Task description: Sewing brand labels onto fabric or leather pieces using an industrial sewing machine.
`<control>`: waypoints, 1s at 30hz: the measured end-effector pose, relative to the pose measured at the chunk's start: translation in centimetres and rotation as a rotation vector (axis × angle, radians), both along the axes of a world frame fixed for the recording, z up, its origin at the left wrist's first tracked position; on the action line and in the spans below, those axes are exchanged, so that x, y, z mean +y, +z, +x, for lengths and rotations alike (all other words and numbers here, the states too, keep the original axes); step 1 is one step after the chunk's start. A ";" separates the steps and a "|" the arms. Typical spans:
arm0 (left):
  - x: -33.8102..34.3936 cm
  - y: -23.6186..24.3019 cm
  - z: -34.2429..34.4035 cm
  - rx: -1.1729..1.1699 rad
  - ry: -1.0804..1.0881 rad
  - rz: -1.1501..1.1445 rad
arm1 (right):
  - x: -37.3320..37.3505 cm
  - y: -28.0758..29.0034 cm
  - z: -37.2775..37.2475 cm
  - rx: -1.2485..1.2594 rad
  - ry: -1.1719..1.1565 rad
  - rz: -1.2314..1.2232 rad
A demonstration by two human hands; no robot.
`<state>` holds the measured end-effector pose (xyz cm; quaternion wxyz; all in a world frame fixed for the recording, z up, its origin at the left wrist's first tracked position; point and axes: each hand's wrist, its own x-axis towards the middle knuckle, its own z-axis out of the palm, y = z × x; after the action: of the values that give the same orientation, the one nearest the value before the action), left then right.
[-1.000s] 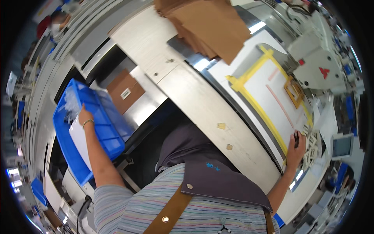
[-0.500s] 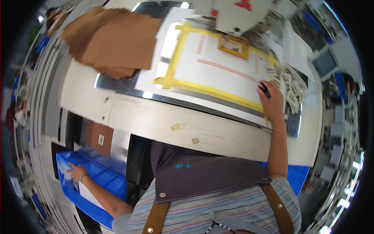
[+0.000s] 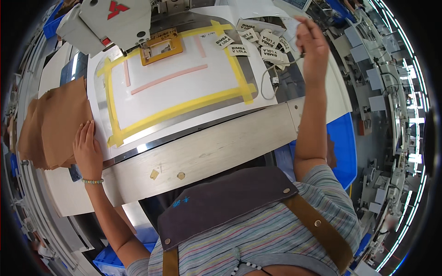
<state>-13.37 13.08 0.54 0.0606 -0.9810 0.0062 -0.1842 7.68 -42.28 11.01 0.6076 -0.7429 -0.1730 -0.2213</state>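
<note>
My left hand (image 3: 88, 149) lies flat with its fingers stretched on the right edge of a pile of brown sheets (image 3: 60, 124), cloth or leather-like. To the right, my right hand (image 3: 314, 53) is raised beside the labels, fingers bent. A small dark thing shows at its inner side where a grey cord (image 3: 263, 85) leads; the hand mostly hides it. Between my hands lies a white sheet (image 3: 161, 99) bordered with yellow tape (image 3: 179, 108) and marked with pink strips (image 3: 170, 79). A yellow metal frame (image 3: 161, 48) sits under the machine head (image 3: 110, 23).
Several white cloth labels (image 3: 271, 54) with black print lie scattered at the table's right. The pale table edge (image 3: 207, 142) runs in front of me. A blue crate (image 3: 343, 147) stands below at the right, another blue crate (image 3: 110, 262) below at the left.
My left hand has come up from the left blue crate onto the brown pile. My right hand has left the taped sheet's right side and risen beside the labels. The view has turned.
</note>
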 end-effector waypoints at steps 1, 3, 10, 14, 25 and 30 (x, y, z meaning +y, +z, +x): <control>0.2 -0.3 0.5 0.001 -0.007 0.006 | -1.5 0.7 0.5 -0.021 -0.041 -0.013; 0.5 -0.5 1.7 -0.013 0.020 -0.055 | -4.0 1.8 0.9 -0.163 -0.207 -0.338; 1.0 -0.2 2.1 -0.180 0.093 -0.132 | 3.4 -3.5 2.5 0.002 0.093 -0.792; 2.1 2.1 3.7 -0.523 0.296 -0.781 | 8.7 -4.5 2.5 -0.013 0.292 -0.914; -9.8 0.1 11.1 -0.247 -0.138 -0.127 | 15.4 -5.3 -1.2 -0.049 0.625 -0.928; -9.5 1.5 9.7 -0.146 -0.153 -0.236 | 14.0 -5.8 -1.4 -0.029 0.601 -0.967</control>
<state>-3.63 3.57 2.00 -0.0691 -0.9620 0.0550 -0.2584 6.28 -28.30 5.23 0.2325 -0.8516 -0.4666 0.0552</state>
